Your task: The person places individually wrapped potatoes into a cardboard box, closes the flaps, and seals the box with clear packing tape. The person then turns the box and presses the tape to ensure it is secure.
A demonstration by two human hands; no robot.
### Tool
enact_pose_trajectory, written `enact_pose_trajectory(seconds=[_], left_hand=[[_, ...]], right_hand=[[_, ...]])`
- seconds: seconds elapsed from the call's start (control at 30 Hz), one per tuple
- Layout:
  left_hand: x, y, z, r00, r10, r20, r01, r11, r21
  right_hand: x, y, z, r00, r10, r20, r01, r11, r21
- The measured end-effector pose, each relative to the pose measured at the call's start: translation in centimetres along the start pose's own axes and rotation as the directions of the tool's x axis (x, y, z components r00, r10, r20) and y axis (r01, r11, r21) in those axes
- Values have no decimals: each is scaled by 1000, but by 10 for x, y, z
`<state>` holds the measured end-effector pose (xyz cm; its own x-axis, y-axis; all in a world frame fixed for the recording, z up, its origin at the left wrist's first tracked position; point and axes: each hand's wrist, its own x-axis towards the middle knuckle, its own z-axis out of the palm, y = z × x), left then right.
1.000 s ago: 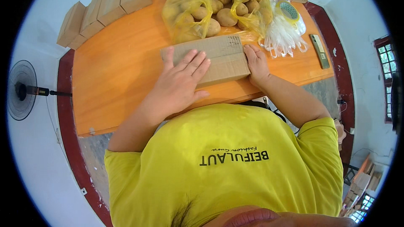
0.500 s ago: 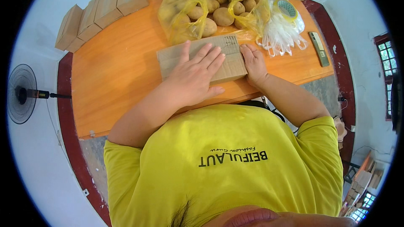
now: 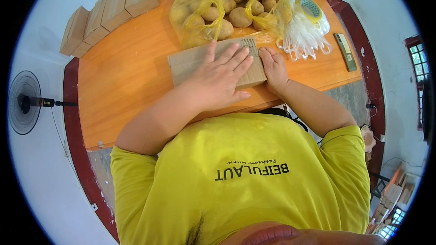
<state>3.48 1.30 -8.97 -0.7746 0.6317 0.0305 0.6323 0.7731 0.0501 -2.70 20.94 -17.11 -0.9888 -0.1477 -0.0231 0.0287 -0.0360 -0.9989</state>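
Note:
A closed cardboard box [image 3: 184, 66] lies flat on the orange table in front of me. My left hand [image 3: 220, 79] rests palm down on its top, fingers spread and stretched out. At the box's right end, my right hand [image 3: 274, 71] is closed against the side, its thumb near the top edge and the other fingers partly hidden. Just beyond the box is a yellow plastic bag [image 3: 181, 18], open, with many potatoes [image 3: 240, 17] inside.
White plastic bags [image 3: 302, 38] lie right of the potatoes, with a roll of tape [image 3: 310, 8] on them. A slim dark device [image 3: 345, 52] lies at the table's right edge. Several cardboard boxes [image 3: 116, 9] stand in a row at the far left. A fan [image 3: 25, 103] is beyond the left edge.
My left hand has slid a little to the right across the box's top. My right hand keeps its place at the box's end.

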Motion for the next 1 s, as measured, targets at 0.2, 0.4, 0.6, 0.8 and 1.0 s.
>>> enact_pose_trajectory(seconds=[0.2, 0.4, 0.6, 0.8, 1.0], left_hand=[[7, -3, -3, 998, 22, 57, -23, 999, 23], [12, -5, -5, 994, 46, 97, -50, 998, 38], [19, -5, 0, 996, 60, 70, -63, 997, 35], [23, -2, -2, 995, 50, 85, -54, 998, 43], [25, 0, -3, 993, 45, 109, -49, 998, 38]], right_hand=[[1, 2, -1, 999, 38, 9, -39, 998, 43], [-1, -1, 0, 999, 52, 16, -54, 994, 92], [-1, -3, 1, 1000, 25, 12, -25, 999, 35], [-2, -4, 2, 1000, -11, -1, 11, 999, 38], [-3, -6, 1, 999, -49, 5, 49, 998, -48]])
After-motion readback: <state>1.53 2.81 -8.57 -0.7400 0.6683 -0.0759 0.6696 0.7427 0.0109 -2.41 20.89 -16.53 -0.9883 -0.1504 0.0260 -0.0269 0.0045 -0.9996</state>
